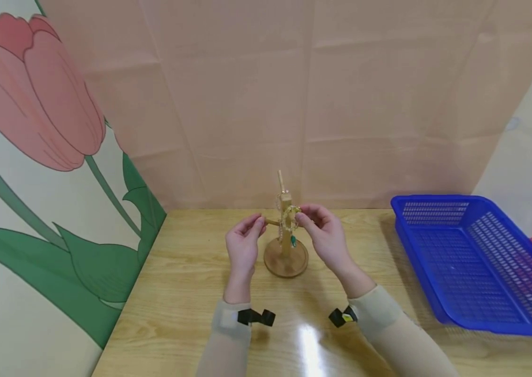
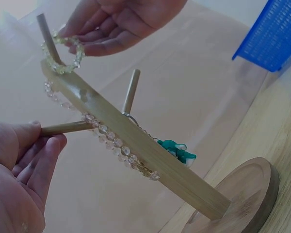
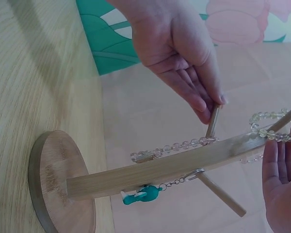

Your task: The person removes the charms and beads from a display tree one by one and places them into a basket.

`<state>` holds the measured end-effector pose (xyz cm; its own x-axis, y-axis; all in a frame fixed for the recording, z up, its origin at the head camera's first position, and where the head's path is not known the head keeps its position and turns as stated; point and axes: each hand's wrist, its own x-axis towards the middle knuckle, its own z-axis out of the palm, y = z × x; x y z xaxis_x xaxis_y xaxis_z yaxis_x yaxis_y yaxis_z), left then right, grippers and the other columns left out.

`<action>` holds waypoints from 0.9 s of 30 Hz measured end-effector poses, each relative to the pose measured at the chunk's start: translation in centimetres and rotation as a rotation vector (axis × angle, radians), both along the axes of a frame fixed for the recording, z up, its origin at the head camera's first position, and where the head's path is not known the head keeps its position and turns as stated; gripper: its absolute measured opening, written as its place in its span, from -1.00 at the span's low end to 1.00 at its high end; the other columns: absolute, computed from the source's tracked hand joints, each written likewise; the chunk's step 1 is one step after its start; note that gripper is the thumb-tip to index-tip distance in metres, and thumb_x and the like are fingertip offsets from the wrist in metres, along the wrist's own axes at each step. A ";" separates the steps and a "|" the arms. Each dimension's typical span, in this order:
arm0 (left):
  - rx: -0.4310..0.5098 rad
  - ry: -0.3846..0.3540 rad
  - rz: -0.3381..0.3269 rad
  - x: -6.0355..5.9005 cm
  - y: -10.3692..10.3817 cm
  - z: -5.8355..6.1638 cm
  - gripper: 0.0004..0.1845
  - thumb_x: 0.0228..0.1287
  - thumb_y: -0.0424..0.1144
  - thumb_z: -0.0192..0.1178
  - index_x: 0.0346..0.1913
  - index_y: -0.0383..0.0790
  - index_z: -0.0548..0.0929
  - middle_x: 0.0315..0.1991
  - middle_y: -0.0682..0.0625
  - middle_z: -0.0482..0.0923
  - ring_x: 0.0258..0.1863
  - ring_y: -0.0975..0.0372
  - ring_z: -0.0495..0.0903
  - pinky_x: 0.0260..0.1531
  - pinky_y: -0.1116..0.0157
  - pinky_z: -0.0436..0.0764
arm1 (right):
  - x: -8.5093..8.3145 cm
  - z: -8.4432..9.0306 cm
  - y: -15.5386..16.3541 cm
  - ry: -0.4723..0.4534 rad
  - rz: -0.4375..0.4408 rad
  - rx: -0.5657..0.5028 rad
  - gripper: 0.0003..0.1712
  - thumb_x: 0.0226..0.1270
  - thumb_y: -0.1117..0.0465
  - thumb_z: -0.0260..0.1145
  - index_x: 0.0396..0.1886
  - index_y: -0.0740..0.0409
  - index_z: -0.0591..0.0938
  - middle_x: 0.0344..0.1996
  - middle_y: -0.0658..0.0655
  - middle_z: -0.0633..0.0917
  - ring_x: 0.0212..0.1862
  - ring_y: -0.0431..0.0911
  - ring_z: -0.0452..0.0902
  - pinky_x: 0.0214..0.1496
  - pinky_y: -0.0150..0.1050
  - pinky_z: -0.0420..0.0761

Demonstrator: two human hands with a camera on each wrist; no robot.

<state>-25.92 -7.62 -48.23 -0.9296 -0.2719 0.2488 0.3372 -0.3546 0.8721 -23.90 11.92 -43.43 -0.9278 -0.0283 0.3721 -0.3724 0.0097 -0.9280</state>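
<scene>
A wooden jewelry stand (image 1: pixel 286 264) with a round base and several pegs stands upright on the table. My left hand (image 1: pixel 243 246) pinches the tip of its left peg (image 2: pixel 68 127) between thumb and fingers. From that peg hangs a pink clear-bead bracelet (image 2: pixel 117 143). My right hand (image 1: pixel 329 238) pinches a pale yellow bead bracelet (image 2: pixel 64 69), which loops around an upper peg (image 2: pixel 48 41). On another peg hangs a keychain with a teal figure (image 3: pixel 148 194). More pinkish beads (image 2: pixel 51 90) show behind the post's top, partly hidden.
A blue plastic basket (image 1: pixel 428 293) stands on the table (image 1: pixel 176 314) to the right. Behind the stand rises a pink cloth backdrop (image 1: pixel 247 115). A wall with painted tulips (image 1: pixel 25 94) borders the left side.
</scene>
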 end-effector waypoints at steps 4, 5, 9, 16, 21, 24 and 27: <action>0.001 0.002 0.000 0.0 -0.1 0.0 -0.84 0.39 -0.51 0.41 -0.04 -0.54 0.78 -0.14 -0.40 0.76 -0.19 0.11 0.84 -0.04 0.20 0.85 | -0.1 -0.1 -0.1 0.006 0.001 -0.002 -0.75 0.61 0.27 0.35 0.11 0.37 0.65 -0.07 0.25 0.73 0.00 0.20 0.68 0.07 -0.29 0.79; 0.002 0.005 -0.002 0.0 -0.1 0.0 -0.84 0.39 -0.52 0.41 -0.04 -0.54 0.78 -0.14 -0.39 0.76 -0.20 0.11 0.84 -0.04 0.20 0.85 | -0.1 -0.1 -0.1 0.008 0.002 -0.003 -0.75 0.61 0.27 0.35 0.10 0.37 0.65 -0.08 0.24 0.74 -0.01 0.18 0.68 0.07 -0.27 0.80; 0.006 0.007 -0.006 -0.1 -0.1 0.0 -0.83 0.38 -0.52 0.41 -0.03 -0.54 0.78 -0.16 -0.33 0.78 -0.22 0.16 0.83 -0.04 0.19 0.85 | 0.0 0.0 -0.2 0.021 0.008 -0.020 -0.76 0.61 0.28 0.36 0.09 0.38 0.65 -0.12 0.17 0.74 -0.04 0.14 0.68 0.06 -0.22 0.81; 0.017 0.016 -0.004 -0.1 0.0 0.0 -0.81 0.37 -0.53 0.41 -0.03 -0.60 0.75 -0.18 -0.30 0.80 -0.23 0.19 0.83 -0.07 0.22 0.86 | 0.2 0.1 0.0 0.037 0.032 -0.052 -0.74 0.59 0.30 0.37 0.11 0.40 0.65 -0.12 0.15 0.75 -0.07 -0.01 0.69 0.05 -0.27 0.80; 0.007 0.020 -0.013 -0.2 0.1 -0.1 -0.80 0.39 -0.52 0.41 -0.02 -0.61 0.75 -0.17 -0.34 0.78 -0.22 0.15 0.83 -0.07 0.22 0.86 | 0.6 0.1 0.2 0.036 0.030 -0.063 -0.76 0.59 0.31 0.36 0.09 0.39 0.65 -0.12 0.21 0.74 -0.08 -0.01 0.68 0.03 -0.28 0.80; 0.009 0.015 -0.009 -0.2 0.1 -0.1 -0.82 0.39 -0.52 0.40 -0.03 -0.58 0.76 -0.16 -0.36 0.78 -0.21 0.13 0.83 -0.06 0.21 0.86 | 0.8 0.1 0.3 0.038 0.036 -0.059 -0.79 0.59 0.31 0.36 0.07 0.36 0.65 -0.12 0.20 0.74 -0.10 -0.05 0.68 0.01 -0.29 0.80; 0.016 0.011 -0.005 -0.2 0.0 -0.1 -0.82 0.38 -0.53 0.40 -0.03 -0.58 0.76 -0.16 -0.37 0.77 -0.21 0.13 0.84 -0.06 0.21 0.85 | 1.0 0.0 0.3 0.037 0.040 -0.056 -0.81 0.59 0.31 0.37 0.04 0.34 0.67 -0.13 0.16 0.75 -0.11 -0.08 0.68 0.00 -0.30 0.80</action>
